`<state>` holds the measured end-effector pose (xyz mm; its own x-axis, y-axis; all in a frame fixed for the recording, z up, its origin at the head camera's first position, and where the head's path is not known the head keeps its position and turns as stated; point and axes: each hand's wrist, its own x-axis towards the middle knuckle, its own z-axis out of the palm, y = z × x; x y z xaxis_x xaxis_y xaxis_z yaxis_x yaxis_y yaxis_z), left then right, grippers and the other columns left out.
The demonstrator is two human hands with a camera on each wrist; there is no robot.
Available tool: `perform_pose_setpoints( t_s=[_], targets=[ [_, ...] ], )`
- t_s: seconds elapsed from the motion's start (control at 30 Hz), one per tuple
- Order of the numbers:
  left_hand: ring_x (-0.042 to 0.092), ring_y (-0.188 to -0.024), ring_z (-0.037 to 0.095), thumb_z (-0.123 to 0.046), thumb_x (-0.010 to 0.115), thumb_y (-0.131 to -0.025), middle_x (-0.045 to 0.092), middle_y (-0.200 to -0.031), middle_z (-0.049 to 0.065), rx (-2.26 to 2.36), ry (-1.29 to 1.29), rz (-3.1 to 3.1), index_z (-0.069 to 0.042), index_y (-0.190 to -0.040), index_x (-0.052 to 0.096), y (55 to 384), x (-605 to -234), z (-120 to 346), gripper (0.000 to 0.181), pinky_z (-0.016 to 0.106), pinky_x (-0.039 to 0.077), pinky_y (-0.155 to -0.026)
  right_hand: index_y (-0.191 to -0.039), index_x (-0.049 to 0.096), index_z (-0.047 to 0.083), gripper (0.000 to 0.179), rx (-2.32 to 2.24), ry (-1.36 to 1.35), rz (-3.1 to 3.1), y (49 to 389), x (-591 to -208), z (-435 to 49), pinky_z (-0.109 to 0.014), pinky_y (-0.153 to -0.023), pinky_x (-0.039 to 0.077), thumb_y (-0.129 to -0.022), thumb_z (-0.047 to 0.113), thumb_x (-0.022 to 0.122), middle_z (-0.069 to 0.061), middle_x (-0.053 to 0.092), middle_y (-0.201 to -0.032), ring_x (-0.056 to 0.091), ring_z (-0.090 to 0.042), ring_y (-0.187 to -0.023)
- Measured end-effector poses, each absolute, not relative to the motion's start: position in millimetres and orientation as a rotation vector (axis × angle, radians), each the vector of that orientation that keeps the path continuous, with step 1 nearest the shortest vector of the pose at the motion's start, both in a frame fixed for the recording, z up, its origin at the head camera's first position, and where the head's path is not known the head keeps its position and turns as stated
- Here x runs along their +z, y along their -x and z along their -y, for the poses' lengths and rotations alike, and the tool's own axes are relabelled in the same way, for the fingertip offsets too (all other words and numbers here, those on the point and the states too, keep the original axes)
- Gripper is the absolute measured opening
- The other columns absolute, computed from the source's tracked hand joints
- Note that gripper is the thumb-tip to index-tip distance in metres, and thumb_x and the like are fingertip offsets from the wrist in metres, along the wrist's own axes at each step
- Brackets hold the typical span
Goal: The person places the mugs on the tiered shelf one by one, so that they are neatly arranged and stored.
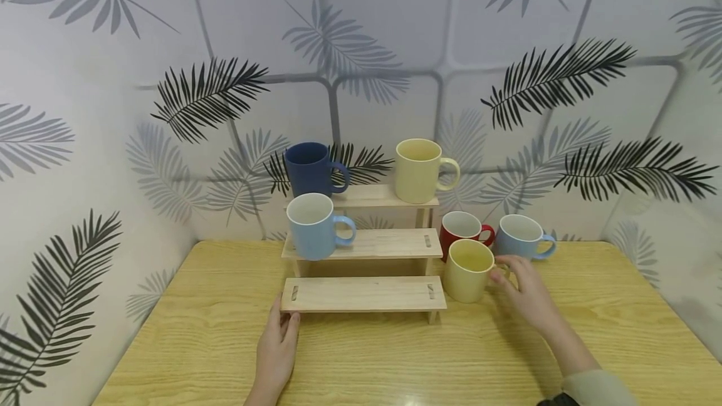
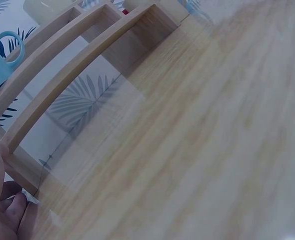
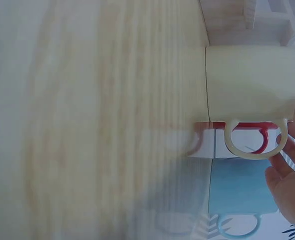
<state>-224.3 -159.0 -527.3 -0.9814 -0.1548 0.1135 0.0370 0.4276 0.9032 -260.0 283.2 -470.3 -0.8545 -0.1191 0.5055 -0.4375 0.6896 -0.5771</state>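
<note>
Head view first, and it's three mugs up, three down! On the rack (image 1: 366, 242), the navy mug (image 1: 307, 171) takes the top tier's left end, the second yellow mug (image 1: 417, 171) its right end, and the blue mug (image 1: 313, 229) the middle tier's left end. No mug on the bottom tier, so I'd call it halfway, if every mug is meant to go up. Waiting on the table (image 1: 186, 343), off the rack's right edge: the red mug (image 1: 461, 225), the second blue mug (image 1: 517, 240) towards the far edge, and nearest us the yellow mug (image 1: 467, 274), just beside the bottom tier's right end. The right hand (image 1: 524, 290) has that one by its right side, while the left hand (image 1: 277, 346) grips the rack's front left corner.

Over to the left wrist: fingers curled at the rack's end, a steadying hold, I'd judge (unglamorous work, but somebody must do it).

Right wrist now, and fingers are at the yellow mug's handle (image 3: 228, 139), one seemingly hooked through; a light grasp, how firm I cannot tell. The mug's base looks to be on the table, so its placing remains undone.
</note>
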Motion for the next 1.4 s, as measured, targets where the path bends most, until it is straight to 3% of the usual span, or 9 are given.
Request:
perform_pose_setpoints(
  t_s=[0.4,0.57,0.67,0.87,0.97,1.13,1.33,1.4],
  targets=[
    [0.039,-0.131,0.035,-0.030,0.045,-0.103,0.033,-0.147,0.026,-1.605,-0.078,2.470,-0.004,-0.152,0.017,223.8,-525.4,158.0,0.063,0.040,0.039,-0.106,-0.098,0.062,-0.004,0.014,1.003,-0.283,2.471,265.3,-474.0,-283.6,-0.022,-0.074,0.048,-0.089,0.005,0.067,-0.011,0.062,-0.092,0.056,-0.021,-0.087],
    [0.039,-0.132,0.035,-0.032,0.045,-0.103,0.033,-0.147,0.026,-1.601,-0.062,2.466,-0.004,-0.152,0.017,223.0,-526.8,158.1,0.063,0.040,0.038,-0.106,-0.097,0.060,-0.006,0.013,1.268,-0.235,2.445,262.5,-478.3,-284.1,-0.013,-0.068,0.048,-0.091,0.004,0.065,-0.012,0.064,-0.091,0.055,-0.004,-0.080],
    [0.039,-0.132,0.035,-0.031,0.045,-0.103,0.033,-0.147,0.027,-1.595,-0.056,2.461,-0.003,-0.152,0.018,222.9,-527.2,158.2,0.063,0.040,0.037,-0.106,-0.100,0.055,-0.012,0.016,1.524,-0.209,2.380,263.0,-482.8,-284.5,-0.014,-0.069,0.052,-0.093,0.002,0.060,-0.009,0.065,-0.092,0.057,0.001,-0.079],
    [0.040,-0.131,0.036,-0.028,0.045,-0.103,0.033,-0.147,0.027,-1.596,-0.069,2.460,-0.003,-0.152,0.018,222.9,-526.0,157.6,0.061,0.040,0.038,-0.106,-0.104,0.050,-0.014,0.021,1.705,-0.156,2.341,262.5,-481.9,-282.4,-0.020,-0.069,0.055,-0.096,0.004,0.056,-0.007,0.065,-0.087,0.060,-0.003,-0.077],
    [0.039,-0.131,0.036,-0.027,0.045,-0.103,0.033,-0.147,0.027,-1.604,-0.068,2.461,-0.002,-0.152,0.017,222.6,-525.5,157.5,0.062,0.040,0.038,-0.106,-0.105,0.049,-0.014,0.022,1.757,-0.133,2.341,262.9,-482.2,-282.8,-0.022,-0.069,0.055,-0.097,0.005,0.056,-0.008,0.065,-0.084,0.060,-0.005,-0.076],
    [0.040,-0.130,0.036,-0.028,0.045,-0.103,0.034,-0.146,0.027,-1.608,-0.071,2.464,-0.003,-0.152,0.017,222.5,-525.8,157.6,0.062,0.041,0.038,-0.106,-0.102,0.050,-0.013,0.021,1.857,-0.098,2.277,263.2,-485.2,-282.3,-0.020,-0.068,0.050,-0.097,0.007,0.057,0.000,0.064,-0.081,0.057,-0.006,-0.075],
    [0.041,-0.130,0.036,-0.033,0.044,-0.103,0.035,-0.145,0.027,-1.606,-0.076,2.479,-0.005,-0.153,0.015,223.2,-526.4,157.6,0.064,0.042,0.039,-0.105,-0.089,0.058,-0.001,0.005,2.076,-0.102,2.011,260.4,-486.2,-275.9,-0.018,-0.061,0.044,-0.093,0.001,0.061,0.003,0.063,-0.077,0.054,-0.006,-0.070],
    [0.041,-0.130,0.036,-0.033,0.044,-0.103,0.035,-0.145,0.027,-1.607,-0.078,2.476,-0.005,-0.153,0.015,223.3,-526.0,157.6,0.064,0.042,0.039,-0.105,-0.085,0.061,0.005,0.011,2.160,-0.113,1.880,260.1,-485.2,-273.0,-0.017,-0.060,0.043,-0.092,-0.004,0.060,0.004,0.064,-0.077,0.053,-0.006,-0.070]
  ],
)
